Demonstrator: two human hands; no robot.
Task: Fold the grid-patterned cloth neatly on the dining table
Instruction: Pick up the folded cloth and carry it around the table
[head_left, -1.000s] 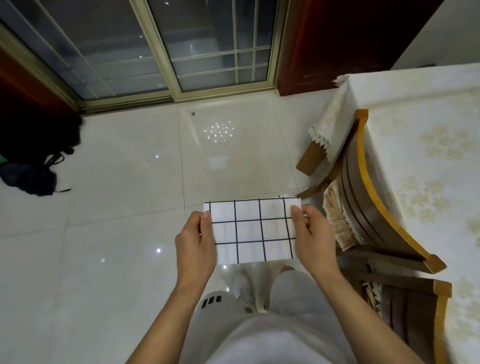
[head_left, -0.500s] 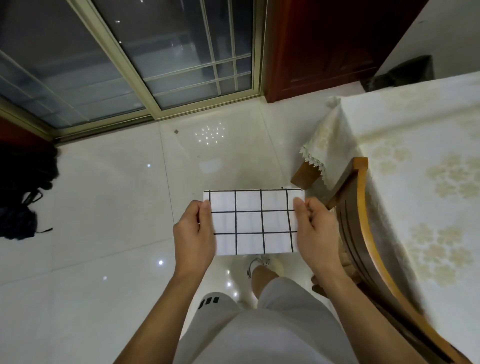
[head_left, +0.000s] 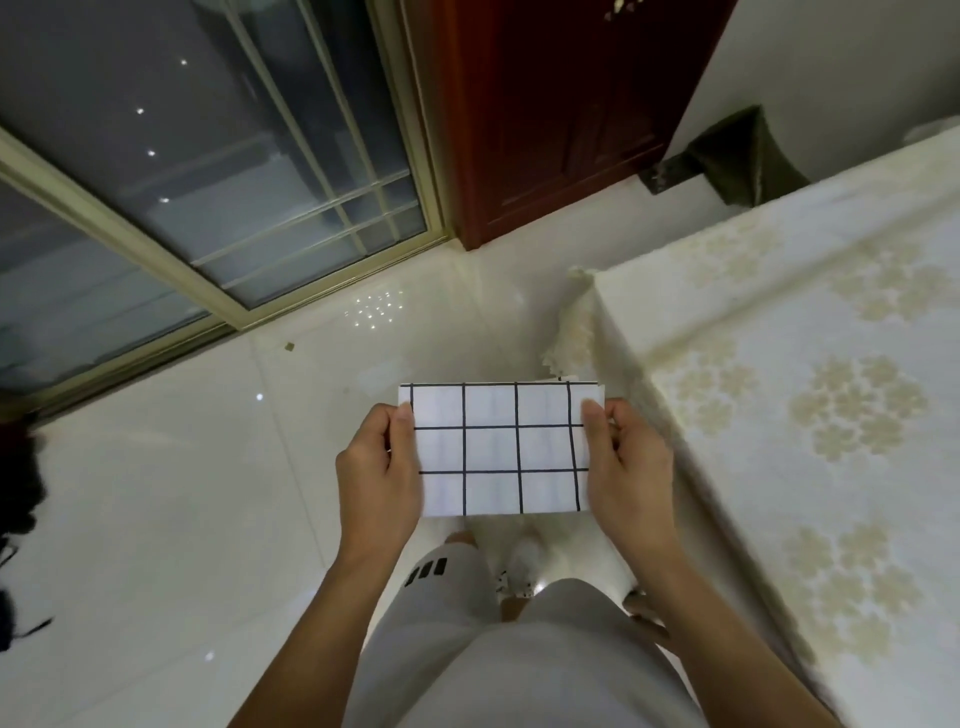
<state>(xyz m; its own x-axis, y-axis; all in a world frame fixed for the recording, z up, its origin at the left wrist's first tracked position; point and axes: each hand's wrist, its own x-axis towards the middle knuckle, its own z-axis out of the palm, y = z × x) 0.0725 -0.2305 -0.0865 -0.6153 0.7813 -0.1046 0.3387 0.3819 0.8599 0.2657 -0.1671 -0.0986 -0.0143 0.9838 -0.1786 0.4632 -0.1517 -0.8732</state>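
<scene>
The grid-patterned cloth is white with black lines and folded into a small flat rectangle. I hold it in the air in front of my body, above the floor. My left hand pinches its left edge, thumb on top. My right hand pinches its right edge the same way. The dining table, covered by a cream floral tablecloth, stands to the right of the cloth, its near-left corner just beyond my right hand.
Glossy white floor tiles spread out below and to the left. A sliding glass door and a dark red wooden door stand ahead. Dark objects lie at the far left edge. My legs and feet are beneath the cloth.
The view has swung right and forward: the wooden chairs beside the table have dropped out of sight and the table now fills the right side. Both hands keep the same hold on the cloth.
</scene>
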